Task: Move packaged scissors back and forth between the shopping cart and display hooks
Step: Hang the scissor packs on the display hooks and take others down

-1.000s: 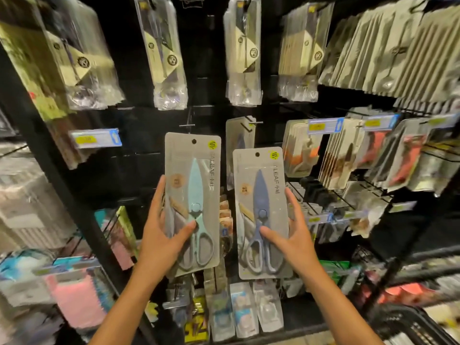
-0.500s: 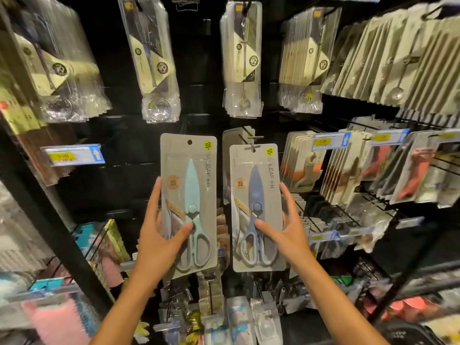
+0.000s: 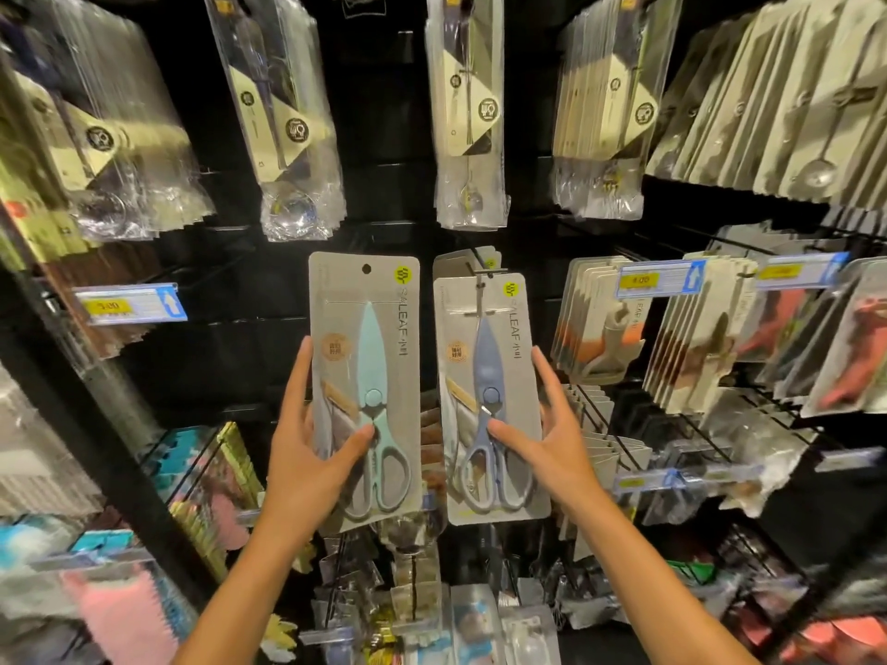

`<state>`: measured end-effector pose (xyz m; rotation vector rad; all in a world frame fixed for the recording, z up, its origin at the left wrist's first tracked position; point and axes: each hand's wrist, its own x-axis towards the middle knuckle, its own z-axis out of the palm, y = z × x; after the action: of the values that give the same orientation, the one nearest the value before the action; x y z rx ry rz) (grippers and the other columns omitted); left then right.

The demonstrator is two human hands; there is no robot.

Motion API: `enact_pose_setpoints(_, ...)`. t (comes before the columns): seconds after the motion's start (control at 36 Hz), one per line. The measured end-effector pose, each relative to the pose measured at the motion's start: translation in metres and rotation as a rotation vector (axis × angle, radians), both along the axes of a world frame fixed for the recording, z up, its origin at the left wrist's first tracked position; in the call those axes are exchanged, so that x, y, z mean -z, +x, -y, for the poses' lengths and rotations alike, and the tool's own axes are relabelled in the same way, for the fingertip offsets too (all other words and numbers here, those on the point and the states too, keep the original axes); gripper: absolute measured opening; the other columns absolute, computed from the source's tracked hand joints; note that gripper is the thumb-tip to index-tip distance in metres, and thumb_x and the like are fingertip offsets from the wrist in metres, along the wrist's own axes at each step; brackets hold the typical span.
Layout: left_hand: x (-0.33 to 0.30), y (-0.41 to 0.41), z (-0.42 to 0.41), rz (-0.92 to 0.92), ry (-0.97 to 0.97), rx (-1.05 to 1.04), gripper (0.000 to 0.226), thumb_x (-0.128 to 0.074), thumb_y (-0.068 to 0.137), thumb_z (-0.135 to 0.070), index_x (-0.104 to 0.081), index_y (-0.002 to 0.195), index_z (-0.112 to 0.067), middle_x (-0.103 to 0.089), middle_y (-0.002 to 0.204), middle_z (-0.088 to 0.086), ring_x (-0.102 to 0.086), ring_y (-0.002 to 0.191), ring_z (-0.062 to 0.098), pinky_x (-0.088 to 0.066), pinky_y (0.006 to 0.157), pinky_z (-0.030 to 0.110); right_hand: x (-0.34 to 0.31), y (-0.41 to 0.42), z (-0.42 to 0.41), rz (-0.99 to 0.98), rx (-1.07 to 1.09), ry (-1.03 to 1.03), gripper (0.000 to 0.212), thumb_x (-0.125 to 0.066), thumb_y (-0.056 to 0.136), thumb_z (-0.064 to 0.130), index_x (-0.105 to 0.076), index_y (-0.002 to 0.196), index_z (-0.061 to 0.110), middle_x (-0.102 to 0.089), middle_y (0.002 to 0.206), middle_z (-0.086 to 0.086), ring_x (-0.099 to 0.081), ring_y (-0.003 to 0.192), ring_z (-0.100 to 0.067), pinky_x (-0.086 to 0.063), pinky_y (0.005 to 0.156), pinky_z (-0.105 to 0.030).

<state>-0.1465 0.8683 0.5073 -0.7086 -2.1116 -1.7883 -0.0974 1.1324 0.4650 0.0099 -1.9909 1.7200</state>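
1. Dark pegboard wall, packaged kitchenware hanging.
2. My left hand pinches the mint scissors pack, not yet hung.
3. My right hand grips the blue scissors pack, apparently threading onto its hook.

Left hand, right hand, both bare, forearms unsleeved, slender fingers

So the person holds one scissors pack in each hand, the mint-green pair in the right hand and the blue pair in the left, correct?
Not quite: the hands are swapped. In the head view the left hand grips the grey card pack of mint-green scissors, and the right hand grips the grey card pack of blue scissors. One pack in each hand is right.
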Motion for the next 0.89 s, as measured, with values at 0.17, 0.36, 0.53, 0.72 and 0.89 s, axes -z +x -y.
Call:
enact_pose_setpoints(0.17,-0.001,-0.006,-0.005,-0.014,0.009,-0.029,0.102,-0.078,0.083,-0.010,-0.018,0.158,-0.047,-0.028,0.159,-0.032,-0.036,0.145,-0.002,-0.043,0.110,0.020,0.009,-0.016,-0.009,0.003,0.006,0.036,0.096,-0.078,0.088,0.012,-0.021,0.154,0.053,-0.041,0.155,0.024,-0.051,0.136,-0.005,-0.049,0.109,-0.045)
enact_pose_setpoints(0.36,-0.005,-0.009,-0.014,-0.004,-0.007,-0.026,0.103,-0.079,0.084,-0.010,-0.019,0.155,-0.053,-0.032,0.158,-0.028,-0.042,0.143,0.005,-0.045,0.112,0.039,0.011,-0.048,-0.015,0.065,0.044,0.265,0.099,-0.069,0.095,0.028,0.006,0.155,0.054,-0.028,0.149,0.038,-0.048,0.114,0.025,-0.045,0.093,-0.005)
enact_pose_setpoints(0.53,-0.007,-0.011,-0.016,-0.018,0.031,-0.054,0.103,-0.078,0.084,-0.005,-0.020,0.156,-0.050,-0.030,0.160,-0.026,-0.039,0.145,0.005,-0.042,0.116,0.048,0.017,-0.083,-0.016,0.077,0.132,0.368,0.101,-0.065,0.097,0.036,0.017,0.152,0.055,-0.047,0.154,-0.002,-0.062,0.123,-0.022,-0.056,0.099,-0.046)
enact_pose_setpoints(0.72,-0.007,-0.016,-0.014,-0.024,0.044,-0.052,0.104,-0.079,0.084,-0.006,-0.020,0.155,-0.053,-0.032,0.161,-0.021,-0.041,0.145,0.012,-0.043,0.114,0.052,0.016,-0.116,-0.021,0.123,0.211,0.443,0.105,-0.066,0.095,0.042,0.022,0.148,0.056,-0.045,0.155,-0.008,-0.059,0.126,-0.034,-0.053,0.099,-0.054)
enact_pose_setpoints(0.89,-0.013,-0.014,-0.018,-0.038,0.041,-0.047,0.103,-0.078,0.085,-0.007,-0.018,0.156,-0.049,-0.031,0.159,-0.026,-0.040,0.144,0.005,-0.044,0.114,0.040,0.018,-0.132,-0.029,0.174,0.250,0.498,0.109,-0.066,0.096,0.033,0.028,0.143,0.059,-0.051,0.148,-0.014,-0.060,0.122,-0.038,-0.053,0.096,-0.058)
